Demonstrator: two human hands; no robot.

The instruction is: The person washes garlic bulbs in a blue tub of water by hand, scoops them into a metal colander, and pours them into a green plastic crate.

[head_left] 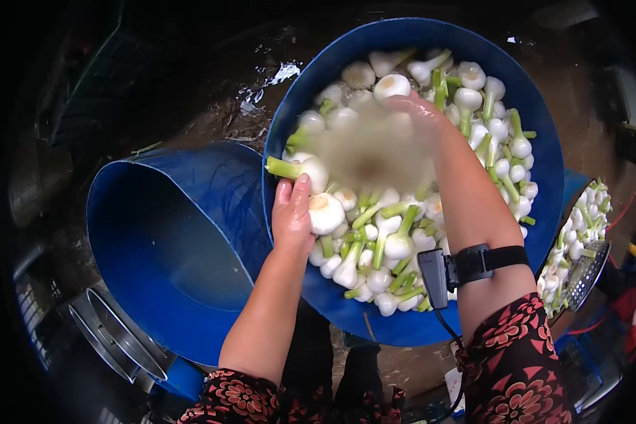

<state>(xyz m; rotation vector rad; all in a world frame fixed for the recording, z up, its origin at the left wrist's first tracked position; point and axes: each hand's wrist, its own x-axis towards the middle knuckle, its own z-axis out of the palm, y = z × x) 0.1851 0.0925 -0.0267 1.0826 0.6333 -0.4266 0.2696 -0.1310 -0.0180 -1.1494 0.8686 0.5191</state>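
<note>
White garlic bulbs with short cut green stems fill a large round blue tub. At its left side, my left hand is closed round a garlic bulb whose green stem points left. Another bulb, cut base up, lies against the same hand. My wet right hand reaches to the far part of the tub, its fingers at a white garlic bulb that it appears to grip. A brownish blurred patch covers the middle of the heap and hides part of the right fingers.
A second blue barrel lies tilted on the left, with metal pans below it. More garlic and a perforated metal scoop or strainer are at the right. A strapped device with a cable sits on my right forearm.
</note>
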